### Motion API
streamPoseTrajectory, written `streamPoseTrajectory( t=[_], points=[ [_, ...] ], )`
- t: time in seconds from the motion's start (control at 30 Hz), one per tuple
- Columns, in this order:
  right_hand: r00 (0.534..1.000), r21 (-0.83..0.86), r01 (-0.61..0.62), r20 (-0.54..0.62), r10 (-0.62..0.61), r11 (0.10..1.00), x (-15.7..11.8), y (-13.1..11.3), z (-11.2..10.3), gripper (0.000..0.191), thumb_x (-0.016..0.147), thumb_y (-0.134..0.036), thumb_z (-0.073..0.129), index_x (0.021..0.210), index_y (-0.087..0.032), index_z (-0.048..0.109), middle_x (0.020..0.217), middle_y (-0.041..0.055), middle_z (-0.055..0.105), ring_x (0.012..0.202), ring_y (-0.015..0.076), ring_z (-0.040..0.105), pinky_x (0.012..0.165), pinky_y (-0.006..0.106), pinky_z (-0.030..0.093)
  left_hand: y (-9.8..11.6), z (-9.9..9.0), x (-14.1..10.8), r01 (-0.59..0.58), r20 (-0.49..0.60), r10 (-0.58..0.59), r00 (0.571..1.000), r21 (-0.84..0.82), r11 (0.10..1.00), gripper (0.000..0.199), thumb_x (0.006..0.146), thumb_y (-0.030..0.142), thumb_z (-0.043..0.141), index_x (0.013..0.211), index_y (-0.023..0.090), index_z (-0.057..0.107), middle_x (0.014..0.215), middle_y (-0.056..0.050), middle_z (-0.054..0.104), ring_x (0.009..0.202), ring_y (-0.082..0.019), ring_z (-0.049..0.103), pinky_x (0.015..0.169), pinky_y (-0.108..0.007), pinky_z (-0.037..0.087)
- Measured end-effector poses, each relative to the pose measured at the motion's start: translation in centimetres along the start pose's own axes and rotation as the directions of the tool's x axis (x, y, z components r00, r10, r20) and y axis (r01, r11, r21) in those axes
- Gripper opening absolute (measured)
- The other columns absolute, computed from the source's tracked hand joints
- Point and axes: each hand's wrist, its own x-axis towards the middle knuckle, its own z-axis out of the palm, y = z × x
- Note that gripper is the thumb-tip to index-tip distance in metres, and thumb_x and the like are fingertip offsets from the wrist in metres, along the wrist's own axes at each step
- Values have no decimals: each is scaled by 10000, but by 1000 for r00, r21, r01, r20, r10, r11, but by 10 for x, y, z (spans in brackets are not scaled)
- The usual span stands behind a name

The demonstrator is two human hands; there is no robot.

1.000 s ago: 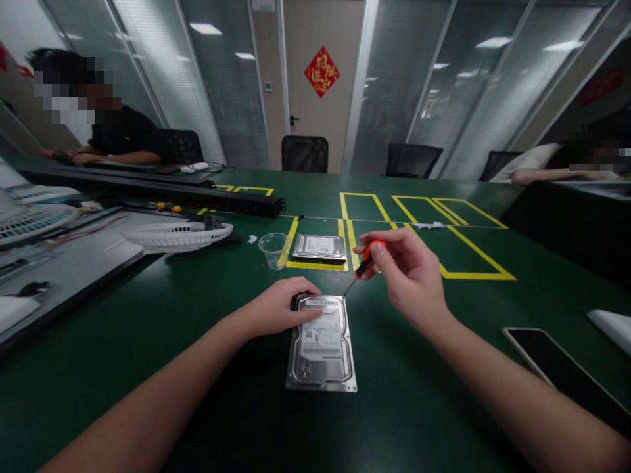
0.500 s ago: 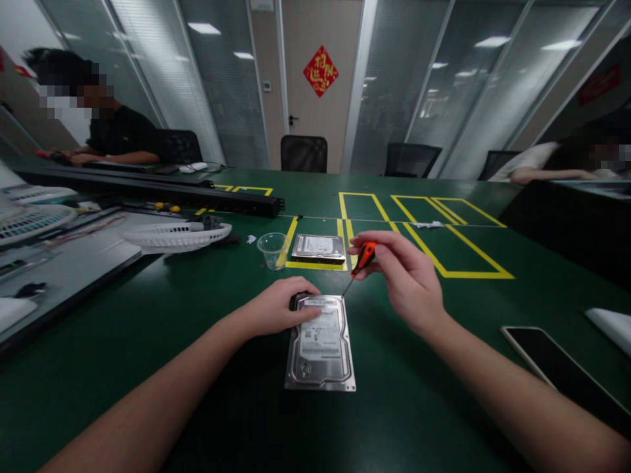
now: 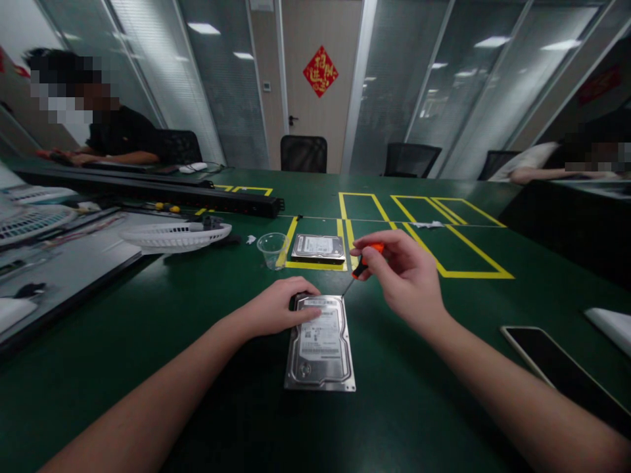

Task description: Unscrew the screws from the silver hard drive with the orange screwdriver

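Under the left hand [image 3: 280, 307], clasped by thumb and fingers, the hard drive [image 3: 323, 371] lies flat, long axis running away from the person; its label [image 3: 320, 336] I can't read. The right hand [image 3: 411, 279] pinches a screwdriver [image 3: 360, 270] slanting down-left to the drive's far right corner.

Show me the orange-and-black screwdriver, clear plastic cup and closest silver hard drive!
Orange-and-black screwdriver [image 3: 361, 268]: head view, on its handle.
Clear round plastic cup [image 3: 271, 255]: head view, on its side.
Closest silver rectangular hard drive [image 3: 321, 343]: head view, on its white label.
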Motion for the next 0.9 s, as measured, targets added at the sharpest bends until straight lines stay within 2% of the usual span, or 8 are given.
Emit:
streamPoseTrajectory(
  t=[0.13, 0.23, 0.33, 0.47, 0.57, 0.73, 0.9],
  points=[
    [999, 58, -24, 37, 22, 998, -1, 1, -2, 194, 1063, -365, 637, 1150, -259, 774, 1125, 76, 768, 963, 223, 746, 680, 342, 699, -2, 1, 0, -7, -4, 7, 1000, 0, 1000, 301, 971, 420, 736, 1210, 237, 757, 1210, -76, 766, 1120, -280, 708, 973, -404, 544],
    [999, 58, -22, 46, 19, 998, -1, 2, -3, 217, 1066, -374, 636, 1197, -264, 770, 1148, 79, 764, 977, 224, 746, 693, 345, 697, -3, 1, 0, -15, -2, 15, 1000, -7, 1000, 300, 978, 420, 733, 1217, 240, 755, 1218, -74, 764, 1126, -277, 708, 980, -402, 542],
    [999, 42, -9, 34, 7, 999, 0, 2, -1, 204, 1041, -377, 695, 1185, -245, 752, 1126, 75, 773, 894, 195, 755, 668, 322, 691, -3, 1, -1, -17, -3, 17, 1000, -10, 1000, 303, 980, 420, 734, 1218, 234, 755, 1218, -75, 764, 1125, -277, 710, 983, -404, 542],
    [1000, 35, -22, -21, 23, 999, 1, 0, 1, 189, 964, -365, 808, 1067, -234, 720, 1081, 59, 784, 770, 166, 746, 595, 298, 675, -1, 1, 0, -8, -2, 8, 1000, -8, 1000, 304, 975, 421, 739, 1213, 232, 758, 1214, -78, 766, 1120, -281, 713, 977, -405, 544],
    [1000, 22, 2, -24, -2, 1000, 1, 0, 1, 193, 945, -334, 831, 1054, -239, 704, 1063, 44, 781, 743, 158, 745, 571, 285, 664, -1, 0, 0, -8, 2, 8, 1000, -12, 1000, 316, 980, 435, 737, 1219, 229, 757, 1224, -81, 763, 1127, -282, 710, 983, -404, 544],
    [999, 52, 11, 38, -13, 999, -1, 3, -2, 130, 1022, -314, 730, 1127, -239, 744, 1072, 50, 773, 824, 167, 751, 636, 291, 669, -3, 1, 0, -20, -4, 20, 1000, -6, 1000, 309, 983, 420, 738, 1221, 224, 752, 1217, -80, 762, 1124, -279, 709, 989, -413, 543],
    [998, 95, -9, 63, 3, 995, -2, 4, -4, 213, 1076, -352, 639, 1191, -231, 770, 1126, 75, 781, 872, 183, 748, 697, 328, 686, -4, 2, 0, -26, -3, 26, 1000, -3, 1000, 306, 980, 418, 741, 1213, 220, 750, 1213, -80, 763, 1115, -277, 710, 975, -413, 547]
  ],
)
